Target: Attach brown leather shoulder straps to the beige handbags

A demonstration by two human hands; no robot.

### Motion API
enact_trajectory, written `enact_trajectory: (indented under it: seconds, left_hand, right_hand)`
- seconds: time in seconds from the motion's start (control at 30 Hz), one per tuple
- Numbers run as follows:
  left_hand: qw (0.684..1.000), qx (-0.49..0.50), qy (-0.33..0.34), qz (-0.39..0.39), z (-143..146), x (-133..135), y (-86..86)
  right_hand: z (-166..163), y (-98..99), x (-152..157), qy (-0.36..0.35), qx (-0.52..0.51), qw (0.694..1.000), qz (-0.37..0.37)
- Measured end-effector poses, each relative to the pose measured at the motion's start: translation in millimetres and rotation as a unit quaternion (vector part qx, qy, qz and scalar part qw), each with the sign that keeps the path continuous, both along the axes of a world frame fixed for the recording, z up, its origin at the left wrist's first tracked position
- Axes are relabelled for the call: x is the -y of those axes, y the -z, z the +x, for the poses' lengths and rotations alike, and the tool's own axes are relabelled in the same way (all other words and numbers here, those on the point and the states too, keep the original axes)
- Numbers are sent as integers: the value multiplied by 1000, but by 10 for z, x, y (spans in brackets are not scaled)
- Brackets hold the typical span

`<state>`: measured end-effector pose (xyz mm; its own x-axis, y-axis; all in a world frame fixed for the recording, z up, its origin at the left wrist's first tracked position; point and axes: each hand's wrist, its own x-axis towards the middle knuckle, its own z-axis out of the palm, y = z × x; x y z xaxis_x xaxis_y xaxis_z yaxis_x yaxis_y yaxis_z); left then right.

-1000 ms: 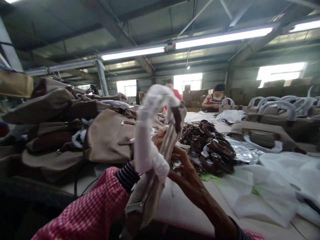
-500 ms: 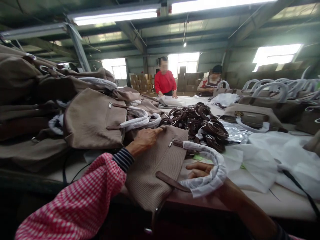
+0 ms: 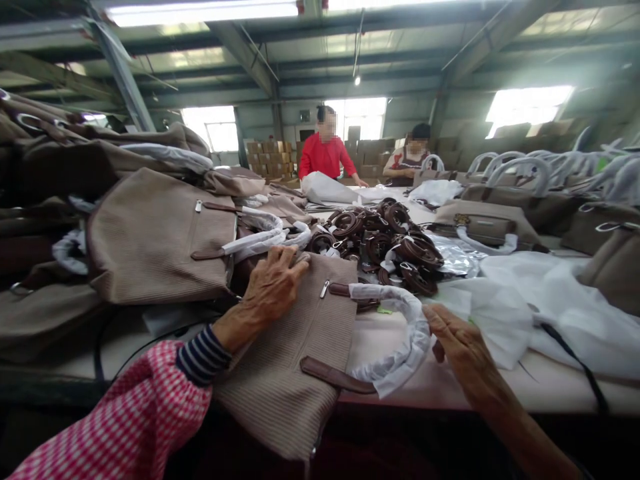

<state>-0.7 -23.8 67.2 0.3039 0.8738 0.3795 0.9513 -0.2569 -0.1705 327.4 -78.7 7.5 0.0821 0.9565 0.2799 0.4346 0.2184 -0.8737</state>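
Handbag [image 3: 300,333], tan: just turned from edge-on to side-up, pocket zip [image 3: 325,289] exposed; L hand [image 3: 273,283] on far edge, R hand [image 3: 457,333] by hdl. [image 3: 418,323], grips unclear.

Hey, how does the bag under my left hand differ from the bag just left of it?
The near bag lies under your left hand; the other bag has no hand on its front. The near bag overhangs the table; the other bag sits farther back. Both are ribbed and brown, with wrapped handles.

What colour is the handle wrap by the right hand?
The wrap is white, clearest in the head view.
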Motion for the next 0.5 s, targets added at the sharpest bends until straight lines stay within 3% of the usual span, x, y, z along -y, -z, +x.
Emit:
enact_trajectory:
  seconds: [0.07,0.1,0.23,0.37,0.5]
  left_hand:
    - [995,-2,93,32,102,149,-87]
    - [990,4,142,9,174,242,-107]
    - [934,8,310,-178,499,597,32]
    - [924,4,333,-187,639,752,222]
    - [907,114,337,-227,562,831,105]
  right_hand:
    - [-18,-54,-6,6,38,998,43]
    - [-32,-83,-20,-1,49,998,50]
    - [-107,-193,-115,-55,-4,998,1]
    - [-163,-306,-164,-104,-214,968,-78]
    - [-256,-494,-147,-169,-389,898,-121]
